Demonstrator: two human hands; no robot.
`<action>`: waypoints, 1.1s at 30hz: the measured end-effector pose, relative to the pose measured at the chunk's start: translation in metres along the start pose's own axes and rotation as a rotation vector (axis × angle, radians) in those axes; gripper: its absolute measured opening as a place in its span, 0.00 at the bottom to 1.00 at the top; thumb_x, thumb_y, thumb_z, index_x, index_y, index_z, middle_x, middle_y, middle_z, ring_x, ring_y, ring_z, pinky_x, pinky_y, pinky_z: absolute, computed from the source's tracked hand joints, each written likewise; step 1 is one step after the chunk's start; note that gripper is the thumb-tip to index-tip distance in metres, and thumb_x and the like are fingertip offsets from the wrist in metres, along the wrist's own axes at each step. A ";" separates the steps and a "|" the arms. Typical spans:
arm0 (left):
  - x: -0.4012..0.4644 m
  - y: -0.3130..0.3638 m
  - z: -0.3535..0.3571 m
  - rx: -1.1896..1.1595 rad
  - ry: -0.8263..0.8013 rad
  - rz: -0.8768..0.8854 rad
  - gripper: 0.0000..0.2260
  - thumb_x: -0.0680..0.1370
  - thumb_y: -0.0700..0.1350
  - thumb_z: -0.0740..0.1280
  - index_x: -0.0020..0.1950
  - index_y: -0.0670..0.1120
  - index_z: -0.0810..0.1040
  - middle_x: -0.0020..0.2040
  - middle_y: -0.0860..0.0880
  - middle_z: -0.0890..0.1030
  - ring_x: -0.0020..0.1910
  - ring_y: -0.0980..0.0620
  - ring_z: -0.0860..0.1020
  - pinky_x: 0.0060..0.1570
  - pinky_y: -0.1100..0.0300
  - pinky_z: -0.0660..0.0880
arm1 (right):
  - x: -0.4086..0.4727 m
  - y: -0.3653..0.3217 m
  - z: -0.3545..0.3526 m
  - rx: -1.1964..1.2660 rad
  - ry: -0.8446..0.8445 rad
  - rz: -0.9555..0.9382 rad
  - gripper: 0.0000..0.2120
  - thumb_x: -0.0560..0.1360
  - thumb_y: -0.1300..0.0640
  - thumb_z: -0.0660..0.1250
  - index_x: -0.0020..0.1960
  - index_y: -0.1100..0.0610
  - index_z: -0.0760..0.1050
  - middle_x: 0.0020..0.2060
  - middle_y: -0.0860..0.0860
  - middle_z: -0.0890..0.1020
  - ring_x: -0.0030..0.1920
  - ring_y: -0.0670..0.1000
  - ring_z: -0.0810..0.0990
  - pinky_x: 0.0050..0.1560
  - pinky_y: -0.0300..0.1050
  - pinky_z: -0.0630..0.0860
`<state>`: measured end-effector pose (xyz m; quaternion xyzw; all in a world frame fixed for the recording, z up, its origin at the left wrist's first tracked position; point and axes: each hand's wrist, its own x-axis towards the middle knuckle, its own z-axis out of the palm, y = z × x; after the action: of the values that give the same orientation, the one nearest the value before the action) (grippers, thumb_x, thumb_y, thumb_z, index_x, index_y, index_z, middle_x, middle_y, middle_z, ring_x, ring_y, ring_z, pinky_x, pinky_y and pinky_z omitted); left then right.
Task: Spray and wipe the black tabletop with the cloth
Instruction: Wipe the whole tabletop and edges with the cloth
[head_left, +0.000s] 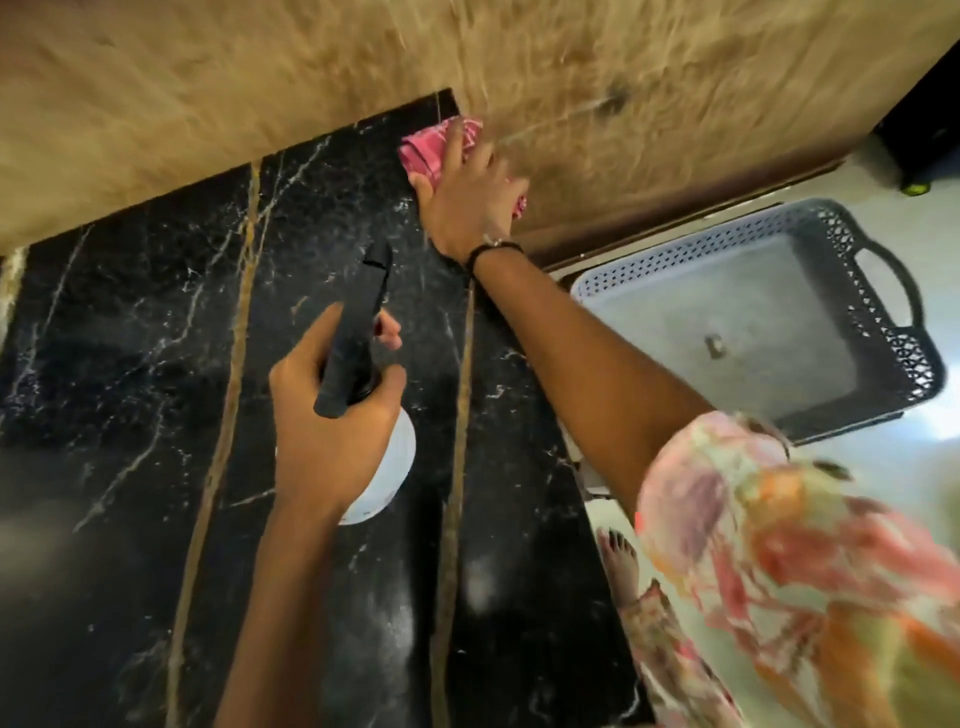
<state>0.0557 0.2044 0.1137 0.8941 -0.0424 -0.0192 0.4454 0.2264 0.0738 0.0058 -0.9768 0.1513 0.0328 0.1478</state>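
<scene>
Black marble tabletop (130, 338), white veins, gold stripes, pink cloth (427, 151)

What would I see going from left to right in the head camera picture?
Left hand gripping the spray bottle → right hand pressing the pink cloth → grey basket.

Black marble bench (130, 338), white veins + 2 gold strips running front to back. Pink checked cloth (423, 148) is bunched up at the far right corner, pressed down under the right grip (467, 192). Spray bottle (353, 353) (white body, black head) is held above mid-bench by the left grip (322, 431), nozzle pointed fwd.
</scene>
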 end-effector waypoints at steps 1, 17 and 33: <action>-0.004 0.004 0.004 -0.002 0.015 -0.024 0.08 0.70 0.37 0.63 0.46 0.46 0.76 0.36 0.52 0.77 0.34 0.54 0.75 0.41 0.64 0.72 | -0.021 0.008 0.001 0.000 0.024 -0.013 0.34 0.79 0.38 0.50 0.77 0.57 0.48 0.73 0.62 0.61 0.67 0.62 0.67 0.57 0.58 0.68; -0.058 0.026 0.040 0.017 0.073 -0.093 0.10 0.69 0.38 0.62 0.42 0.54 0.76 0.32 0.56 0.79 0.33 0.59 0.76 0.37 0.71 0.72 | -0.003 0.023 -0.012 0.157 -0.168 -0.115 0.35 0.80 0.40 0.52 0.78 0.56 0.43 0.76 0.61 0.51 0.73 0.63 0.60 0.65 0.60 0.66; -0.136 0.024 0.026 0.002 0.068 -0.104 0.08 0.69 0.46 0.62 0.45 0.56 0.75 0.40 0.61 0.79 0.37 0.61 0.77 0.41 0.71 0.74 | -0.322 0.111 0.002 0.200 -0.129 -0.084 0.31 0.79 0.39 0.52 0.75 0.57 0.56 0.70 0.61 0.68 0.60 0.61 0.76 0.55 0.56 0.76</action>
<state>-0.0827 0.1814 0.1168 0.8958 0.0193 -0.0118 0.4439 -0.1139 0.0657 0.0081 -0.9585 0.1027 0.0742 0.2553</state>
